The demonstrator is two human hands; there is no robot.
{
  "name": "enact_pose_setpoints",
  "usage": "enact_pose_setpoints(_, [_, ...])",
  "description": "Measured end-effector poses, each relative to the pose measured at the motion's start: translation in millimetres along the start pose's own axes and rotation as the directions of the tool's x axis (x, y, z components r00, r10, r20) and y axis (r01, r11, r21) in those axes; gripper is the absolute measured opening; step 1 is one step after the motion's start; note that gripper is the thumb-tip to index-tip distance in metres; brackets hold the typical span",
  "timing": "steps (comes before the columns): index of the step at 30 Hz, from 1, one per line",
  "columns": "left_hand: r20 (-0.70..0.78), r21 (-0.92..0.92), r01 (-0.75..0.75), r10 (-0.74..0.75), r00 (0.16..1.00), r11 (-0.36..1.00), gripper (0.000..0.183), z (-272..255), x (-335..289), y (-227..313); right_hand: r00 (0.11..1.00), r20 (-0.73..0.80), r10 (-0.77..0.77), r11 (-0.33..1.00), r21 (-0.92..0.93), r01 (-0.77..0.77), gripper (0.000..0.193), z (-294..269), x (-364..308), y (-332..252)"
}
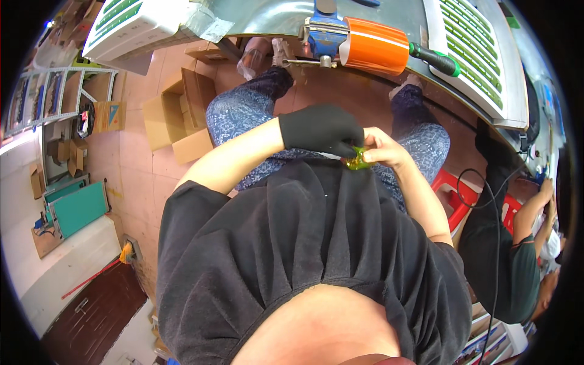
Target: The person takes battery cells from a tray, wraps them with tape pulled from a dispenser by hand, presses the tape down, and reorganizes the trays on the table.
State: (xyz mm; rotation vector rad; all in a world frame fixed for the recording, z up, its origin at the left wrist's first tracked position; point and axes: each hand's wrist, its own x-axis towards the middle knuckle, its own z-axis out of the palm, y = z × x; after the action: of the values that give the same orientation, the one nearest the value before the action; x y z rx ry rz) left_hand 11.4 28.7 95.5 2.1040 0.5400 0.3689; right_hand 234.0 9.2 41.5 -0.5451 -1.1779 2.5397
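At the upper edge of the view, a grey desk [261, 19] stretched before the seated person. On its right part lay a white tray [436, 30] with green rows, and a second white tray [143, 30] was at the left end; probably they were put so to be within reach of either arm. An open cardboard box [161, 125] stood on the floor, left of the legs. Near the desk's front edge was a blue vise [325, 38], next to an orange cylinder [374, 45], from whose right end a green-and-black handle [435, 59] came out.

Above the lap, the gloved left hand [322, 129] met the bare right hand [386, 149]. A small yellow-green piece [358, 160] was between them, close to the shirt, perhaps for better control. The right grip was closed on it; the left grip bent toward it, but whether it pinched, I could not tell.
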Motion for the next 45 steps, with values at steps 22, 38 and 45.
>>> enact_pose_setpoints(22, [-0.300,0.347,-0.097,0.208,0.931,0.933,0.018,43,-14,-2,0.991,-0.057,-0.124,0.966,0.220,0.133,0.037,-2,4,2])
enact_pose_setpoints(38, [-0.425,-0.135,0.034,-0.089,0.901,0.990,0.020,55,-10,0,0.974,-0.194,-0.118,0.988,0.072,0.134,0.034,-3,-7,-8])
enact_pose_setpoints(45, [-0.377,-0.651,0.091,-0.425,0.823,0.754,0.027,73,-15,-7,0.916,-0.170,-0.363,0.344,-0.938,-0.038,0.033,-5,-5,-25])
